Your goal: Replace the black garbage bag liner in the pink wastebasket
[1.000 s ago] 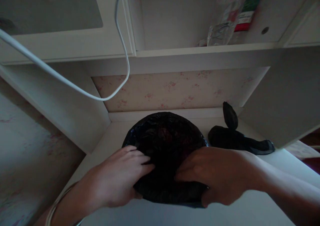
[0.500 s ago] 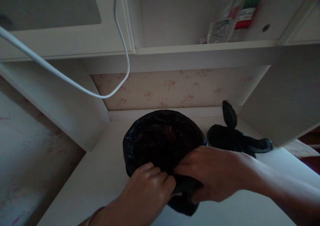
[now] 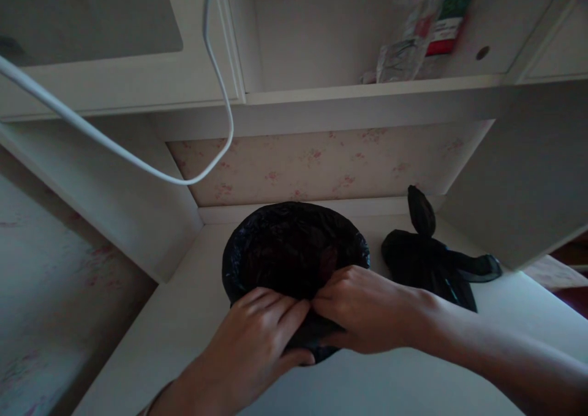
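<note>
A round bin lined with a black bin bag point(image 3: 294, 220) stands on the white surface point(image 3: 174, 330), its mouth facing up toward me. The bag is folded over the rim. At the near side of the rim, my left hand point(image 3: 261, 336) grips the bag's edge, fingers inside and thumb outside. Close beside it, my right hand point(image 3: 358, 312) pinches the same folded edge, fingertips almost touching the left ones. The bin's own wall is hidden by the bag, and its inside is too dark to make out.
A knotted black bag point(image 3: 427, 263) lies to the right of the bin. Above hangs a white cabinet shelf point(image 3: 376, 91) holding a clear plastic package point(image 3: 404, 42) and a red-and-green packet point(image 3: 448, 27). A white cable point(image 3: 138, 157) loops across the upper left. Floral wallpaper point(image 3: 294, 165) covers the back.
Both hands have drawn closer together at the near rim. The loose bag flap that hung below them is now shorter and tucked nearer the rim. My left thumb has come out around the fold.
</note>
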A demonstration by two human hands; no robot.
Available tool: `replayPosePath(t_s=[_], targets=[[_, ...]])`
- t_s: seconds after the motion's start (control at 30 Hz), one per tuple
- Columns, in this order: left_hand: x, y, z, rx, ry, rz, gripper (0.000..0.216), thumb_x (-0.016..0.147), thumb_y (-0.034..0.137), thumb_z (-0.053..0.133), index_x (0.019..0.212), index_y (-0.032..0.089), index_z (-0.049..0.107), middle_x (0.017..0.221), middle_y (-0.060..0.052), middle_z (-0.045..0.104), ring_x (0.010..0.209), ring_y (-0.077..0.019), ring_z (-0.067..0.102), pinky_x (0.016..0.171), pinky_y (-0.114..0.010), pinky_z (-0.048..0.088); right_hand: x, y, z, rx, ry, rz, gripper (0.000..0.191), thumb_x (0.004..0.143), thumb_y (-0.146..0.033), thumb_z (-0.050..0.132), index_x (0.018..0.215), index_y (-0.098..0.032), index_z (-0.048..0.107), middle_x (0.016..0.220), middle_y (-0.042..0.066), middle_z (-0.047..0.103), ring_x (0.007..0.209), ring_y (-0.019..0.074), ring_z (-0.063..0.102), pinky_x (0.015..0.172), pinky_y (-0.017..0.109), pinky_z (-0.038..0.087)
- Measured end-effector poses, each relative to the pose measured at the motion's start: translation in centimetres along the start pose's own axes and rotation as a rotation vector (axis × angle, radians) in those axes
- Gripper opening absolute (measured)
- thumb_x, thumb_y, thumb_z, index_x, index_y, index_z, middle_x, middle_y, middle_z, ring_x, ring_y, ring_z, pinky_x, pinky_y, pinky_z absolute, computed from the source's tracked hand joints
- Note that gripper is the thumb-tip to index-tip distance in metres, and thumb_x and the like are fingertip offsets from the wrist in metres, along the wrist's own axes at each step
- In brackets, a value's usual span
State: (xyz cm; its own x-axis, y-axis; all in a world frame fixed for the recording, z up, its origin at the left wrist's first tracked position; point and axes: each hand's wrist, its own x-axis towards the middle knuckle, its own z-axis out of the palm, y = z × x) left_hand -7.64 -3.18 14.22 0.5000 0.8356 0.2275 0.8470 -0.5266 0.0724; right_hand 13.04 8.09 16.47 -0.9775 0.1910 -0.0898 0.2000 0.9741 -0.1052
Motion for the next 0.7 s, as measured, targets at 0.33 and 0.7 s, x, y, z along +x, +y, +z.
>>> replayPosePath(t_s=[0.33,0.7], targets=[[-0.5,-4.2,0.0,0.034,0.051,0.175,0.031,0.094,0.050,0.072,0.092,0.019,0.069,0.078,0.000,0.073,0.071,-0.0227,0.072,0.066,-0.037,0.051,-0.8,0.9,0.3,-0.049,0.085,-0.031,0.022,0.096,-0.039,0.068,0.089,-0.018,0.072,0.077,0.004,0.077,0.066,0.0203,0.071,0.054,0.034,0.031],[-1.8,-9.3,2.0,-0.059,0.545,0.267,0.061,0.102,0.070,0.040,0.087,0.019,0.069,0.074,-0.006,0.075,0.070,-0.0206,0.071,0.074,-0.038,0.055,-0.8,3.9,4.6,-0.232,0.548,-0.175,0.050,0.100,-0.061,0.057,0.077,-0.018,0.065,0.063,0.002,0.065,0.054,0.0162,0.055,0.055,0.035,0.030]])
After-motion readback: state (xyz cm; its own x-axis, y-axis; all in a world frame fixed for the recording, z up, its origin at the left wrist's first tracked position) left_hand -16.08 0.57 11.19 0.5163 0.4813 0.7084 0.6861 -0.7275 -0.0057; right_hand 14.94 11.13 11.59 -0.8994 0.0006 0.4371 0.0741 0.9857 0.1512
